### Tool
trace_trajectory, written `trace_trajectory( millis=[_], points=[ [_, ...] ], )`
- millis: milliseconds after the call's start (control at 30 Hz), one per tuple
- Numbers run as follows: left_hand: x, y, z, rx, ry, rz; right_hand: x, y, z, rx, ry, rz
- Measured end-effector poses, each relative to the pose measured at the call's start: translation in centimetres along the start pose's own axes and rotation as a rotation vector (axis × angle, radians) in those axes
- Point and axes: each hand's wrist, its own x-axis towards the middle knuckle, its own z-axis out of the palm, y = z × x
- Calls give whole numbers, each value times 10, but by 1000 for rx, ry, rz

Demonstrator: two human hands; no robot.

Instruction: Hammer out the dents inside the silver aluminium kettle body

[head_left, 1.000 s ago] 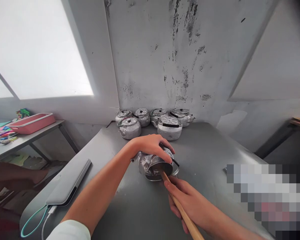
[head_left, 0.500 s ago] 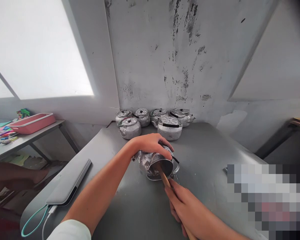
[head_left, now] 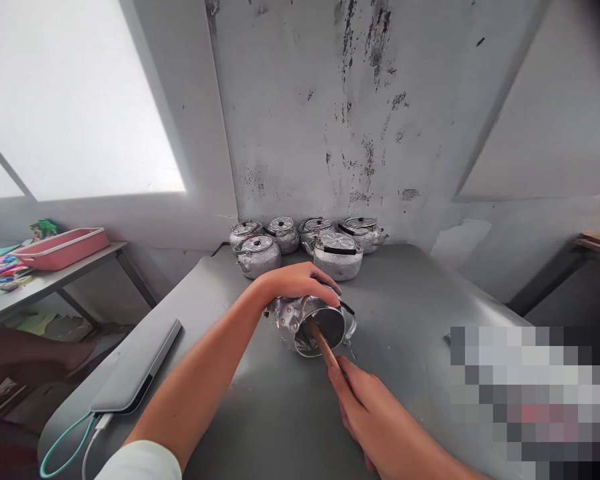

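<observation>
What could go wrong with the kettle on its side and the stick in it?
The small silver metal kettle lies on its side on the grey metal table, pinned by the left hand; a hard push could make it roll. The right hand drives the thin wooden stick inside; it may slip toward that hand.

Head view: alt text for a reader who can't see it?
The left hand steadies a metal kettle tipped on its side on a grey table, while the right hand holds a wooden stick in its open top. Six more kettles stand by the stained wall.
</observation>
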Motion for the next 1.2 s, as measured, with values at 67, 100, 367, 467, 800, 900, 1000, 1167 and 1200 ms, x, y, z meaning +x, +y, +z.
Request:
trace_trajectory(
  millis=[67,100,367,467,800,900,1000,1167,1200],
  points=[
    [0,0,0,-6,-10,0,-2,-4,-1,-16,7,11],
    [0,0,0,-5,-17,-1,-2,-5,-2,-22,-4,27],
    [-1,5,1,31,-19,0,-5,-12,-4,-5,-15,10],
    [-1,5,2,49,-27,-2,-6,-12,-5,24,-22,5],
    [0,3,3,74,-35,-1,-6,-10,-5,42,-41,63],
    [0,3,3,76,-39,-3,-5,-12,-7,29,-42,61],
    [0,4,3,84,-47,14,-5,-12,-8,-6,-57,63],
    [-2,6,3,105,-66,23,-5,-9,-9,2,-57,60],
    [-2,6,3,107,-64,25,-5,-8,-10,18,-55,55]
  ],
)
